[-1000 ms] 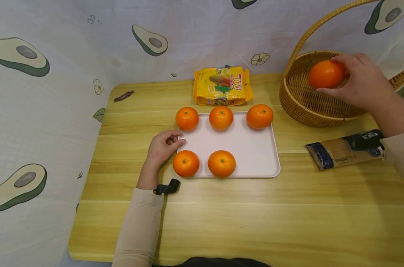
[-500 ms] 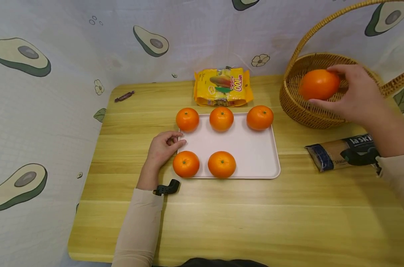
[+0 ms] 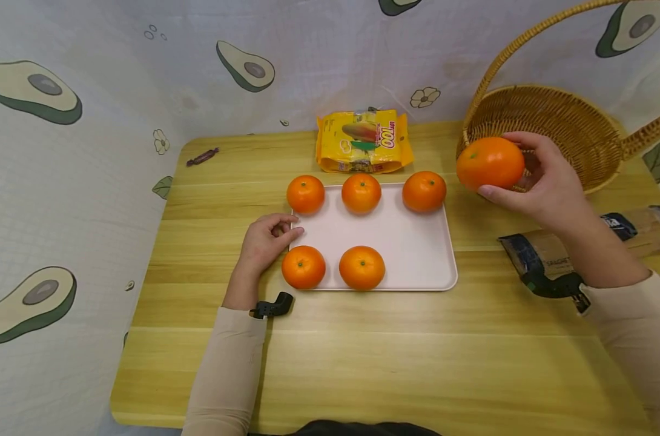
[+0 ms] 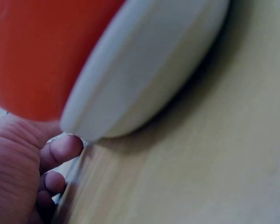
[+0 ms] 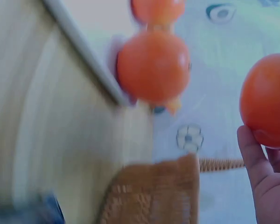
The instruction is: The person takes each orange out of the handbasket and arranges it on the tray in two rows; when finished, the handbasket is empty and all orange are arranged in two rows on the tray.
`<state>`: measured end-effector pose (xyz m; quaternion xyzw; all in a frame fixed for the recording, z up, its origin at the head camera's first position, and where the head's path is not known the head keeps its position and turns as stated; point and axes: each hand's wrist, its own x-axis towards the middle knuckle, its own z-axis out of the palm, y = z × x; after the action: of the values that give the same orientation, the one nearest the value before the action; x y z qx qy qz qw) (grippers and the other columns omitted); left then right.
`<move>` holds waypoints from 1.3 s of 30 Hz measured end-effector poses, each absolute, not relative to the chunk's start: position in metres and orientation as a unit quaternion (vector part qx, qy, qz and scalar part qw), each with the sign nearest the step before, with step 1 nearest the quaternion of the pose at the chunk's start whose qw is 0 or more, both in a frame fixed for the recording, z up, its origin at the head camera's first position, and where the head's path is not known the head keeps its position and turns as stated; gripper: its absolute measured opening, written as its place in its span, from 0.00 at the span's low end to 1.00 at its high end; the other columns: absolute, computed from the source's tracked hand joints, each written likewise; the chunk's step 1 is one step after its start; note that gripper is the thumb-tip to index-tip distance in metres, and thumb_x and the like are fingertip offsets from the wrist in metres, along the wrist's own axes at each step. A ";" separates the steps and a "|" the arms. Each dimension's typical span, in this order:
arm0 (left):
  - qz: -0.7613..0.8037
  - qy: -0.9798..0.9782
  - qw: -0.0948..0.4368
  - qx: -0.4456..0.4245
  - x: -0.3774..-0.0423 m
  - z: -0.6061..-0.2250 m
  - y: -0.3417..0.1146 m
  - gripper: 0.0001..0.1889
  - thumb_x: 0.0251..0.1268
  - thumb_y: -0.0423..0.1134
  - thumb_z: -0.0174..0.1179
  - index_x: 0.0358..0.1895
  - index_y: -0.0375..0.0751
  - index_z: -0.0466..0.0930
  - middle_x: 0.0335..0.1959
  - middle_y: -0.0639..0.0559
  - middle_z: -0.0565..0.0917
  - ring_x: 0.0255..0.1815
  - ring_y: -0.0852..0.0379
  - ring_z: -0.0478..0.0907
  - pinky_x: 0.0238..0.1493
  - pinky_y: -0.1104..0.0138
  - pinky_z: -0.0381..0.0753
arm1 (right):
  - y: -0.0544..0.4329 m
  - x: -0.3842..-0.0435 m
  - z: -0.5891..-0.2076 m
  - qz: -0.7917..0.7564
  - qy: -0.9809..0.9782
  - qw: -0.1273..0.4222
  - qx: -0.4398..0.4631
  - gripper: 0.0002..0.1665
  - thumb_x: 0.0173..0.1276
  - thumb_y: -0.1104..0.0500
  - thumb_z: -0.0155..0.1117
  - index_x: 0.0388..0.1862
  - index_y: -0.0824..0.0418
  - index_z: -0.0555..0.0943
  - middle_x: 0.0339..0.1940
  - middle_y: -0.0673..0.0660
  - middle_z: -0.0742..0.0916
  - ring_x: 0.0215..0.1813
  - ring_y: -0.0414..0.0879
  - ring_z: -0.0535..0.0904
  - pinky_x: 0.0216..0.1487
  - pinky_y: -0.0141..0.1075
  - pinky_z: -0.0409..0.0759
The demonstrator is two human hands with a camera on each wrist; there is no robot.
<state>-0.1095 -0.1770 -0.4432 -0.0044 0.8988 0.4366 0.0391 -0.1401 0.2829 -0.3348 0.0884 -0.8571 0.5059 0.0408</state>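
In the head view my right hand [image 3: 550, 181] holds an orange [image 3: 490, 163] between thumb and fingers, raised before the near-left rim of a wicker basket [image 3: 559, 115]. The right wrist view shows the fingers [image 5: 254, 156] under that fruit. A white rectangular tray [image 3: 412, 248] lies left of the basket, with three oranges [image 3: 361, 194] along its far side and two oranges [image 3: 362, 267] along its near side. At the tray's left edge my left hand [image 3: 266, 241] grips the rim with curled fingers, its thumb over the edge.
Behind the tray lies a yellow snack packet [image 3: 364, 140]. A pack of spaghetti [image 3: 531, 251] sits under the right forearm. One small wrapped candy [image 3: 202, 157] is at the far left of the wooden table [image 3: 390, 363]. The basket's tall handle [image 3: 504, 54] arches over it.
My right hand has carried the orange from inside the basket leftward and toward me, past the basket's rim. The left hand and the tray have stayed in place.
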 end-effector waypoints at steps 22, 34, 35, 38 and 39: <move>0.437 0.899 0.039 -0.003 -0.108 -0.442 -0.175 0.15 0.64 0.46 0.72 0.50 0.45 0.88 0.35 0.47 0.83 0.36 0.50 0.75 0.37 0.65 0.74 | 0.234 -0.084 -0.384 0.644 -0.735 -0.078 0.199 0.49 0.52 0.85 0.68 0.72 0.63 0.67 0.64 0.52 0.73 0.55 0.38 0.80 0.56 0.22 0.80; 0.435 0.900 0.035 0.000 -0.109 -0.443 -0.176 0.15 0.64 0.46 0.71 0.51 0.45 0.88 0.36 0.47 0.83 0.35 0.51 0.75 0.37 0.65 0.74 | 0.242 -0.069 -0.393 0.473 -0.855 -0.137 0.163 0.48 0.53 0.63 0.84 0.70 0.62 0.68 0.65 0.59 0.78 0.59 0.30 0.76 0.57 0.13 0.71; 0.435 0.900 0.035 0.000 -0.109 -0.443 -0.176 0.15 0.64 0.46 0.72 0.51 0.45 0.88 0.35 0.47 0.83 0.35 0.51 0.75 0.37 0.65 0.74 | 0.242 -0.068 -0.393 0.462 -0.860 -0.142 0.165 0.48 0.52 0.61 0.84 0.69 0.61 0.69 0.65 0.60 0.79 0.61 0.34 0.77 0.57 0.12 0.70; 0.437 0.899 0.031 0.002 -0.109 -0.443 -0.177 0.15 0.64 0.46 0.72 0.50 0.45 0.88 0.35 0.47 0.83 0.35 0.51 0.75 0.37 0.65 0.74 | 0.243 -0.064 -0.396 0.434 -0.870 -0.152 0.177 0.47 0.53 0.57 0.85 0.69 0.60 0.70 0.66 0.61 0.80 0.65 0.49 0.78 0.58 0.11 0.67; 0.438 0.898 0.031 0.002 -0.109 -0.443 -0.177 0.15 0.64 0.46 0.72 0.50 0.45 0.88 0.35 0.47 0.84 0.35 0.51 0.75 0.37 0.65 0.73 | 0.244 -0.063 -0.396 0.429 -0.872 -0.156 0.179 0.47 0.53 0.55 0.85 0.69 0.60 0.71 0.66 0.61 0.81 0.65 0.54 0.78 0.58 0.11 0.66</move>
<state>-0.1093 -0.1768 -0.4435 0.0017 0.8983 0.4383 0.0306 -0.0634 0.2437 -0.3965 0.1794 -0.8716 0.4287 -0.1559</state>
